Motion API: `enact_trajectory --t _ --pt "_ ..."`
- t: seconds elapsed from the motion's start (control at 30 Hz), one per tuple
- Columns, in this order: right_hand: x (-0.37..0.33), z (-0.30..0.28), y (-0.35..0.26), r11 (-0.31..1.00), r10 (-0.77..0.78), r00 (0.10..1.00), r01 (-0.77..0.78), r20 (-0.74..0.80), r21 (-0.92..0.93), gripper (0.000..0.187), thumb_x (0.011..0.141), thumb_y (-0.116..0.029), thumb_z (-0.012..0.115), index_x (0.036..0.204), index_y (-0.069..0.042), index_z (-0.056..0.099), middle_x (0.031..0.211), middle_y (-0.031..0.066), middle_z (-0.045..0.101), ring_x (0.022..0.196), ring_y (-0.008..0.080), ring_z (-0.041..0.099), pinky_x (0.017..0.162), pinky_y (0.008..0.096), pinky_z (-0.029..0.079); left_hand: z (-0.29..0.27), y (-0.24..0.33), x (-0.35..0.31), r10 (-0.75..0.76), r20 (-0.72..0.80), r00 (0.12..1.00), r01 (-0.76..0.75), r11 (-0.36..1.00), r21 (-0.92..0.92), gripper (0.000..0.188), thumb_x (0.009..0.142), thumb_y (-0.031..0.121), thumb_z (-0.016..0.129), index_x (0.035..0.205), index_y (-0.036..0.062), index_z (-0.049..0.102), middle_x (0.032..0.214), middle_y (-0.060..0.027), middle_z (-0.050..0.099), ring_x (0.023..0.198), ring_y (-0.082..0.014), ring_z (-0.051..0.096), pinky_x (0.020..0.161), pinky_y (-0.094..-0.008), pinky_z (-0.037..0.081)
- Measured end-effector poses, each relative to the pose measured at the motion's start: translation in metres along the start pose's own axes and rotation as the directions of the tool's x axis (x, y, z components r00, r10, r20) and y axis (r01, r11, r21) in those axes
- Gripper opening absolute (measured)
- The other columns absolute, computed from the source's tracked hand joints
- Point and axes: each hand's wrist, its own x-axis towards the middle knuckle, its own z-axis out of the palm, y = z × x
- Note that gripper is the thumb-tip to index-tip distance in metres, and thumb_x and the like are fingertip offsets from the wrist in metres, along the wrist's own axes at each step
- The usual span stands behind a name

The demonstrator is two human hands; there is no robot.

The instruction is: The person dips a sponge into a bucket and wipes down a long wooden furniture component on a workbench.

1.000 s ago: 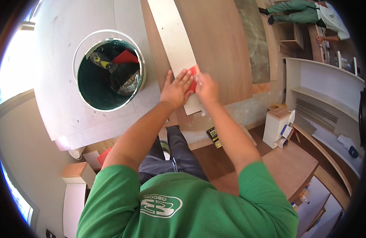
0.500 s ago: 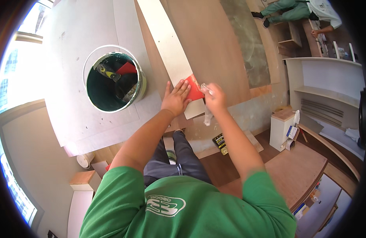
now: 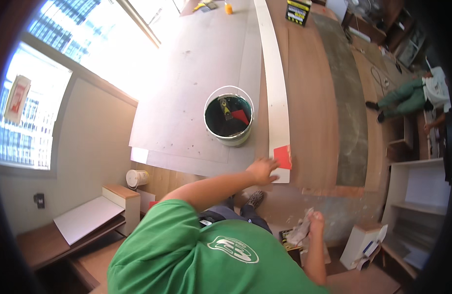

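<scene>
A flat red piece (image 3: 283, 157) with a pale, smeared right edge lies near the close end of a long white board (image 3: 277, 98). My left hand (image 3: 263, 171) is just left of it, fingers stretched out, a fingertip over the board; whether it touches is hard to tell. Low on the right, my right hand (image 3: 315, 223) is closed around a crumpled whitish rag (image 3: 300, 231) that hangs beside it, off the table. Left of the board stands a bucket (image 3: 235, 140) with a dark green inside, holding a yellow-and-black handled tool (image 3: 226, 109) and another red piece (image 3: 240, 116).
A wide grey sheet (image 3: 186, 93) covers the table's left part. At the far end are a black-and-yellow tin (image 3: 298, 12) and an orange bottle (image 3: 229, 8). Another person (image 3: 412, 95) is at the right by open cabinets (image 3: 414, 196). A small white bucket (image 3: 136, 178) stands lower left.
My right hand has dropped from the red piece's edge, down and right, with the rag. My left hand has come off the red piece. The view has swung, showing more of the table and windows.
</scene>
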Motion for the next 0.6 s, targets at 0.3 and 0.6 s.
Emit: enact_trajectory --t 0.3,0.6 --pt "0.002 -0.074 0.083 0.792 0.003 0.996 0.052 0.089 -0.609 0.015 0.078 -0.005 0.077 0.075 -0.006 0.062 0.071 0.0008 0.06 0.065 0.0131 0.054 0.059 0.034 0.045 -0.124 0.108 -0.234 0.351 0.156 0.923 -0.225 0.823 -0.521 0.048 0.099 0.037 0.063 0.136 0.0076 0.062 0.126 -0.0167 0.068 0.111 -0.0303 0.067 0.098 -0.0395 0.051" --pt "0.072 -0.109 0.092 0.12 -0.125 0.976 0.195 0.18 -0.973 0.037 0.086 -0.039 0.071 0.099 -0.004 0.073 0.1 0.0198 0.072 0.093 0.0357 0.07 0.084 0.0467 0.055 -0.31 0.206 -0.253 0.682 -0.321 0.657 -0.744 0.656 -0.129 0.033 0.086 0.034 0.076 0.093 0.002 0.075 0.088 -0.0101 0.073 0.076 -0.0221 0.069 0.07 -0.0398 0.055"
